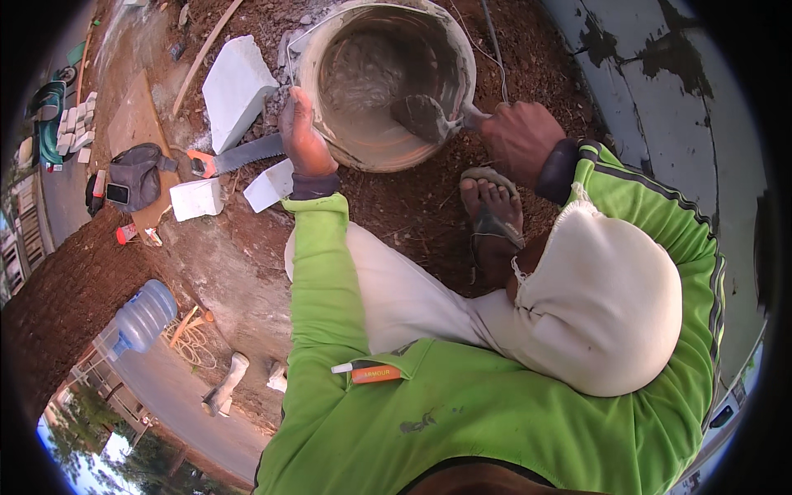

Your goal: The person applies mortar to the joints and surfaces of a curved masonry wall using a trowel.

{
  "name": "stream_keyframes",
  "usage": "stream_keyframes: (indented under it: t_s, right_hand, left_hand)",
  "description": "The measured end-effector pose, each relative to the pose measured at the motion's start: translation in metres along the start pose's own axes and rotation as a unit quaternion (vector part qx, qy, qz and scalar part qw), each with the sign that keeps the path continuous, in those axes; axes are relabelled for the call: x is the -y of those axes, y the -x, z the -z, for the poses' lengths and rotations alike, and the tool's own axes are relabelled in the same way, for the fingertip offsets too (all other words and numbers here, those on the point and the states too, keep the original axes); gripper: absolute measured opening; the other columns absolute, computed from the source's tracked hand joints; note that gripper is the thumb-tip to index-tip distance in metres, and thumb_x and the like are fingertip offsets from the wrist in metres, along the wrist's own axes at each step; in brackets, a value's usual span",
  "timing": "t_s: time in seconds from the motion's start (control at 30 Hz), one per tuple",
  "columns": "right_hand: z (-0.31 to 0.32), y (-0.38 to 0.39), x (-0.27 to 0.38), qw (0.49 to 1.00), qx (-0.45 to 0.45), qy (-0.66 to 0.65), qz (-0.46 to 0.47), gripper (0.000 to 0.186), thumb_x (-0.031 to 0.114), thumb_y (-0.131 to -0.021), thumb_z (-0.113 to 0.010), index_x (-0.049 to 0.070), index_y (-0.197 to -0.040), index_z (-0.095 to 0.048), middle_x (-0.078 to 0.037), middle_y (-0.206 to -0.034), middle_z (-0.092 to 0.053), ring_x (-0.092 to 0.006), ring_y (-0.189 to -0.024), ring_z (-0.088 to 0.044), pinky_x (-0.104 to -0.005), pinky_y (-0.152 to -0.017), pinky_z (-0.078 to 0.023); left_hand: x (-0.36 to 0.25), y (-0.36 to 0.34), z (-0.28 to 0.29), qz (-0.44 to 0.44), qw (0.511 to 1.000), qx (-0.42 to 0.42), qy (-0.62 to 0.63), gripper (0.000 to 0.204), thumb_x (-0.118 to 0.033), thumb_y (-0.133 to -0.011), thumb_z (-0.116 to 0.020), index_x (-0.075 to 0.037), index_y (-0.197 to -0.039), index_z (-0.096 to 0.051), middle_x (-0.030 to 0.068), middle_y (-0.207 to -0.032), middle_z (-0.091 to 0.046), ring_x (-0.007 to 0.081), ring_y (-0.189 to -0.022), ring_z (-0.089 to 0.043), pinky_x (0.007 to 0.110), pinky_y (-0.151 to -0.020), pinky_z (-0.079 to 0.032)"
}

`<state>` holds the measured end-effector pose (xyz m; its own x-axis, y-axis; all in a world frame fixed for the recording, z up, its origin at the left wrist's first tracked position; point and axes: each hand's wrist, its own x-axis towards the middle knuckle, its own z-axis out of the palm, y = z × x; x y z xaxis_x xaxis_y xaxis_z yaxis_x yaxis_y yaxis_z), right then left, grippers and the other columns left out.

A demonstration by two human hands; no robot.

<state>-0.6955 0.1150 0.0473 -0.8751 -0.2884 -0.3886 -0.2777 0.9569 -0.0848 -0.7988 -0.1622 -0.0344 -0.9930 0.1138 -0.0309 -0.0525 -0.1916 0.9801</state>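
One short line of printed lettering stands on the orange, white-tipped item (pixel 376 374) in the green shirt's (pixel 478 429) pocket, nearer the body than the left hand (pixel 307 136) and leftward of the right hand (pixel 521 136).

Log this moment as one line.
left hand: at left side of bucket | right hand: closed around handle of trowel | trowel blade: inside bucket, at grey mix | handsaw: left of bucket

The mortar (pixel 355 74) looks glossy, the bucket (pixel 386 160) matt, the jug (pixel 147 313) plastic.
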Motion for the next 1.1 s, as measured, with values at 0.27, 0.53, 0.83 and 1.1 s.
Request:
stream_keyframes:
  t_s: [0.27,0.53,0.83,1.1]
  right_hand:
    - [-0.030,-0.007,0.041,0.933,-0.006,-0.358,-0.044,0.025,0.018,-0.091,-0.060,0.008,-0.113,-0.066,-0.023,-0.090,-0.072,-0.0443,-0.087,-0.070,-0.0532,-0.080,-0.056]
    - [-0.026,-0.008,0.007,0.870,-0.213,-0.445,-0.012,0.036,0.027,-0.094,-0.062,0.015,-0.127,-0.069,-0.023,-0.101,-0.072,-0.0430,-0.090,-0.070,-0.0491,-0.084,-0.056]
    - [0.010,-0.058,-0.056,0.994,0.017,-0.070,-0.083,0.033,0.022,-0.081,-0.069,0.007,-0.110,-0.072,-0.018,-0.098,-0.074,-0.0372,-0.093,-0.073,-0.0487,-0.083,-0.058]
    - [0.057,-0.105,-0.064,0.994,-0.106,0.024,-0.007,0.026,0.020,-0.078,-0.069,0.007,-0.101,-0.072,-0.017,-0.091,-0.073,-0.0365,-0.086,-0.073,-0.0469,-0.076,-0.060]
  left_hand:
    - [0.020,0.001,-0.016,-0.067,0.993,-0.097,0.019,0.062,-0.042,-0.110,-0.041,0.012,-0.139,-0.049,0.0227,-0.144,-0.048,0.0269,-0.128,-0.049,0.038,-0.112,-0.036]
    - [0.031,0.003,-0.016,-0.064,0.991,-0.098,-0.070,0.073,-0.055,-0.108,-0.036,0.004,-0.152,-0.033,0.0178,-0.153,-0.040,0.0276,-0.139,-0.043,0.041,-0.117,-0.035]
    - [-0.004,0.015,-0.053,-0.104,0.980,-0.110,-0.126,0.049,-0.035,-0.107,-0.052,0.011,-0.112,-0.065,0.0042,-0.092,-0.062,0.0121,-0.086,-0.051,0.029,-0.079,-0.043]
    - [-0.015,0.013,-0.047,-0.110,0.960,-0.110,-0.234,0.050,-0.034,-0.105,-0.052,0.011,-0.090,-0.066,0.0112,-0.075,-0.063,0.0163,-0.073,-0.051,0.036,-0.072,-0.042]
